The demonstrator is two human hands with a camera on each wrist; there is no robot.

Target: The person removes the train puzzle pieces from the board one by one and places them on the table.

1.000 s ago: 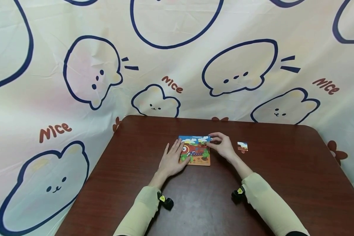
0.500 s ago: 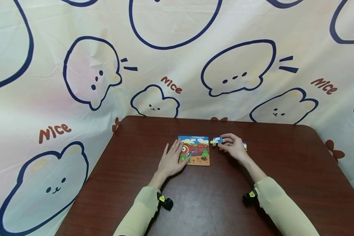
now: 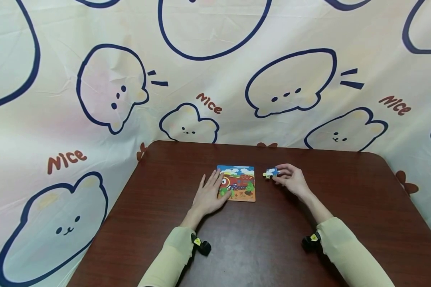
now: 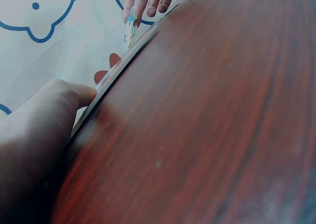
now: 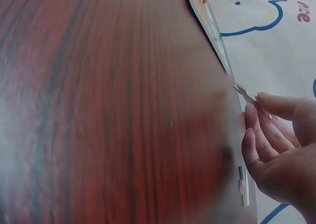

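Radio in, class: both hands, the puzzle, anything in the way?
Left hand resting on puzzle. Right hand pinching puzzle piece, right of puzzle, apart from it. Nothing seen between; left hand covers part of puzzle.

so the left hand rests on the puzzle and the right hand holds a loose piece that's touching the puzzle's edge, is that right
Not quite: the loose piece in the right hand is apart from the puzzle, with table showing between them in the head view. The left hand does rest on the puzzle.
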